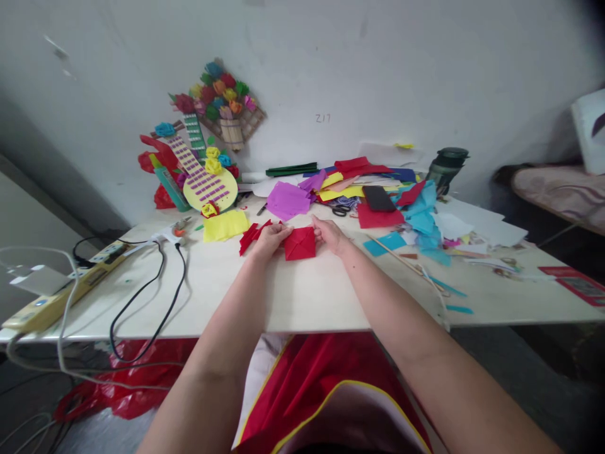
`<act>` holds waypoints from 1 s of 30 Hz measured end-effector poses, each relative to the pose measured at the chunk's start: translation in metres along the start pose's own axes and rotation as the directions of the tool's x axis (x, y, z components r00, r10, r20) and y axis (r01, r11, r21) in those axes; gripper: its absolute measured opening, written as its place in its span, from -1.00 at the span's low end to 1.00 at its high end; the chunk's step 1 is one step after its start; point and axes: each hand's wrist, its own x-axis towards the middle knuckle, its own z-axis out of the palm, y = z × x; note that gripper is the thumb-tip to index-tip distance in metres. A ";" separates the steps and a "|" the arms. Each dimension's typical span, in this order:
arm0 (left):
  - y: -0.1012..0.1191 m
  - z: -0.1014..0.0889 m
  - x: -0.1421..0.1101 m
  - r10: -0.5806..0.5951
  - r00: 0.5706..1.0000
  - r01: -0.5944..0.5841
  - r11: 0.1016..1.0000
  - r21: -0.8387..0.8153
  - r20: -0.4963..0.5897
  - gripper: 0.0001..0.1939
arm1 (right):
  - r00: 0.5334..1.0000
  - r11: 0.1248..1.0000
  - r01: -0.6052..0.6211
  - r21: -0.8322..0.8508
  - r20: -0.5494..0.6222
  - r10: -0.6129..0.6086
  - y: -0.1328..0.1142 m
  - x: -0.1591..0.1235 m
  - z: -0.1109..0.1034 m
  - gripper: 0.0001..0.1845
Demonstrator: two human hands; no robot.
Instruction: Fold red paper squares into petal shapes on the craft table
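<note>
A small folded square of red crepe paper (pixel 300 244) is held low over the white table (pixel 312 296), with fold creases showing across its face. My left hand (pixel 273 241) pinches its left edge. At the upper right corner, the fingers of my right hand (pixel 329 236) are closed on the same paper. More crumpled or cut red paper pieces (pixel 250 236) lie just left of my left hand. A yellow paper sheet (pixel 227 226) rests farther left, and purple paper (pixel 288 200) lies behind my hands.
Stacked coloured paper, black scissors (pixel 340 210) and a phone (pixel 378 198) lie at the back. Blue scraps and a wooden stick (pixel 401 258) are on the right. A power strip (pixel 61 296), cables and a glue gun (pixel 178 231) occupy the left. A dark bottle (pixel 447 169) stands behind.
</note>
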 end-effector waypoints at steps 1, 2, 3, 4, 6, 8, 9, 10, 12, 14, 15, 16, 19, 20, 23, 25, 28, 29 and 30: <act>0.000 0.000 0.000 -0.008 1.000 0.008 1.000 -0.003 0.000 -0.61 | 1.000 0.999 0.016 -0.033 0.009 -0.016 0.001 0.000 -0.001 -0.60; 0.000 0.000 0.001 -0.017 1.000 0.017 1.000 -0.009 -0.007 -0.61 | 0.999 0.996 0.045 -0.076 0.018 -0.044 0.002 0.001 -0.001 -0.62; 0.000 0.001 0.002 -0.024 0.999 0.023 0.999 -0.026 -0.021 -0.60 | 0.996 0.989 0.090 -0.117 0.011 -0.089 0.004 0.002 -0.001 -0.63; 0.000 0.001 0.002 -0.028 0.999 0.026 0.998 -0.056 -0.039 -0.59 | 0.991 0.982 0.132 -0.135 -0.005 -0.134 0.005 0.002 -0.002 -0.63; 0.000 0.001 0.003 -0.030 0.997 0.020 0.990 -0.139 -0.071 -0.54 | 0.983 0.973 0.178 -0.147 -0.014 -0.182 0.008 0.004 -0.002 -0.64; 0.001 0.002 0.002 -0.035 0.998 0.023 0.980 -0.200 -0.056 -0.53 | 0.982 0.973 0.183 -0.141 -0.022 -0.187 0.008 0.004 -0.001 -0.66; 0.001 0.002 0.001 -0.043 0.999 0.038 0.979 -0.202 -0.021 -0.56 | 0.982 0.974 0.179 -0.139 -0.029 -0.185 0.008 0.004 -0.001 -0.67; 0.001 0.003 0.000 -0.052 0.998 0.055 0.981 -0.185 0.021 -0.61 | 0.982 0.974 0.179 -0.141 -0.037 -0.186 0.008 0.004 -0.001 -0.67; 0.002 0.003 -0.002 -0.067 0.993 0.080 0.987 -0.137 0.093 -0.67 | 0.980 0.972 0.182 -0.149 -0.052 -0.191 0.007 0.003 0.000 -0.68; 0.001 0.003 -0.002 -0.069 0.991 0.083 0.990 -0.117 0.115 -0.67 | 0.981 0.973 0.176 -0.147 -0.055 -0.185 0.006 0.003 0.001 -0.69; 0.000 0.003 -0.002 -0.063 0.992 0.076 0.989 -0.124 0.106 -0.67 | 0.984 0.976 0.165 -0.141 -0.050 -0.173 0.005 0.003 0.001 -0.69; -0.001 0.003 -0.001 -0.056 0.994 0.068 0.988 -0.138 0.094 -0.67 | 0.987 0.980 0.148 -0.132 -0.039 -0.154 0.005 0.002 0.001 -0.68; -0.002 0.003 0.001 -0.023 0.998 0.035 0.981 -0.190 0.062 -0.65 | 0.996 0.991 0.089 -0.103 0.016 -0.088 0.005 0.001 0.001 -0.68; -0.002 0.003 0.002 -0.008 0.998 0.020 0.979 -0.205 0.058 -0.64 | 0.997 0.993 0.072 -0.096 0.034 -0.069 0.005 0.001 0.001 -0.69; -0.001 0.004 0.001 0.031 0.998 -0.018 0.972 -0.236 0.049 -0.62 | 0.998 0.995 0.039 -0.088 0.044 -0.035 0.007 0.001 0.003 -0.76; 0.000 0.004 0.000 0.031 0.998 -0.018 0.971 -0.238 0.050 -0.61 | 0.999 0.996 0.045 -0.072 0.010 -0.045 0.008 0.003 0.004 -0.80; 0.000 0.004 0.000 0.010 0.997 0.008 0.975 -0.223 0.080 -0.57 | 0.997 0.997 0.072 -0.037 -0.017 -0.073 0.011 0.006 0.004 -0.86; 0.000 0.004 0.000 0.004 0.995 0.016 0.976 -0.217 0.095 -0.56 | 0.997 0.997 0.076 -0.029 -0.015 -0.077 0.012 0.007 0.004 -0.87; 0.000 0.004 -0.001 0.001 0.994 0.021 0.977 -0.212 0.107 -0.55 | 0.997 0.997 0.076 -0.024 -0.012 -0.077 0.012 0.008 0.004 -0.88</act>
